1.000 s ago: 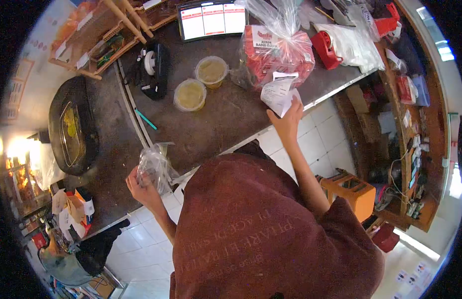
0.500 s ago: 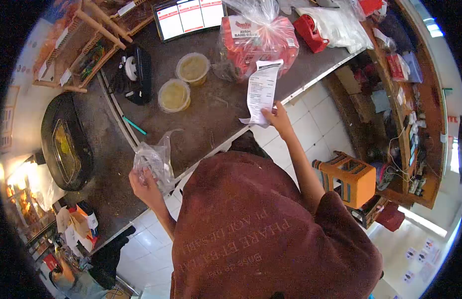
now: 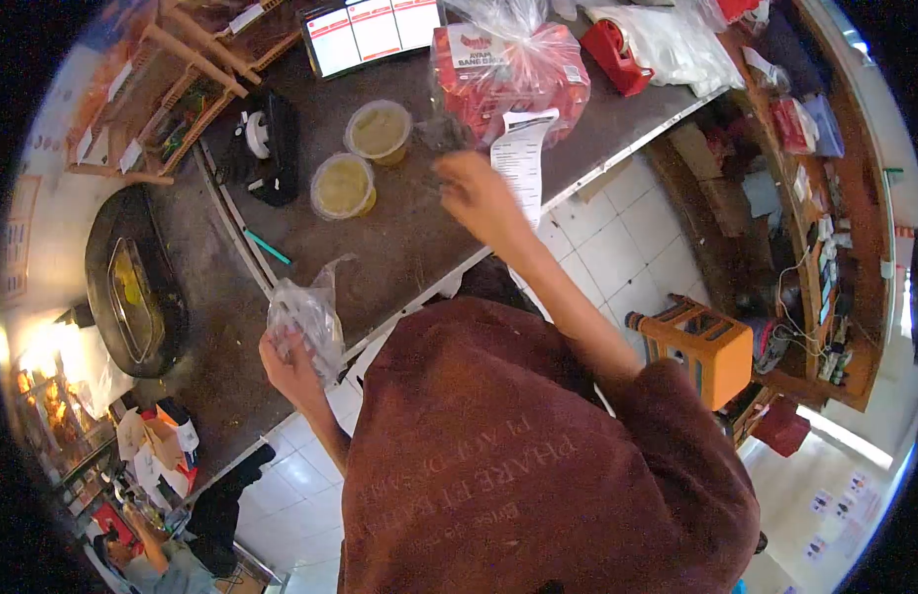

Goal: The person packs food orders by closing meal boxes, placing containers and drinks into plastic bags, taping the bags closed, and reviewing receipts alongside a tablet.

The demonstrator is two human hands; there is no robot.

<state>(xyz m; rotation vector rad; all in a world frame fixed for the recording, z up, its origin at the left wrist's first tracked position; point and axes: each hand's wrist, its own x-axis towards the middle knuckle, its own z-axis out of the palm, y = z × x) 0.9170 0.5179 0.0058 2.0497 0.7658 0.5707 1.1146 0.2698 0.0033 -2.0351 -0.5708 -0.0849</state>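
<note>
My left hand (image 3: 292,364) grips a crumpled clear plastic bag (image 3: 305,317) at the front edge of the dark counter. Over the counter reaches my right hand (image 3: 479,198), its fingers apart and slightly blurred, with nothing seen in them. It hovers to the right of two lidded round tubs of pale yellow-green liquid, the nearer tub (image 3: 344,186) and the farther tub (image 3: 379,132). Behind this hand, a long printed receipt (image 3: 519,158) hangs against a tied clear bag (image 3: 508,74) of red packages. My wrist partly covers the receipt.
At the back stand a tablet (image 3: 372,38), a red tape dispenser (image 3: 615,59) and white plastic bags (image 3: 681,54). A black case (image 3: 274,148) and a teal strip (image 3: 268,247) are on the left. An orange stool (image 3: 701,351) stands right; another person (image 3: 152,554) is lower left.
My right hand has let go of the receipt and moved left toward the tubs. The receipt stays by the tied bag. My left hand still holds the clear bag, nearly unmoved.
</note>
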